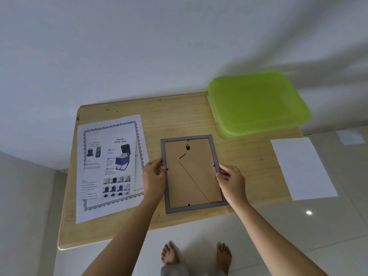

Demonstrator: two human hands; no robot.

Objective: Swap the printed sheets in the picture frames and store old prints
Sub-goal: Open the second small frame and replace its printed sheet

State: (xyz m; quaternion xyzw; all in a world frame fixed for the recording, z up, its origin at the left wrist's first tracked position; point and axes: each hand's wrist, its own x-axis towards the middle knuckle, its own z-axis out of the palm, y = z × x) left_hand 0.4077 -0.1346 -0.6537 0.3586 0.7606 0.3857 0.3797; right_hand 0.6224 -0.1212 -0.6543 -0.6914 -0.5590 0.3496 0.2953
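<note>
Picture frame lies back-up at mid tabletop, long axis running away from the person. Left grip and right grip pinch its opposite long edges, equally near.

The wooden surface holds printed sheets on the left, a frame lying back up in the middle, a green box at the upper right and a white sheet at the right.

We see a matt wooden table, a glossy green plastic lid upper right, and a frame backed in brown cardboard.
</note>
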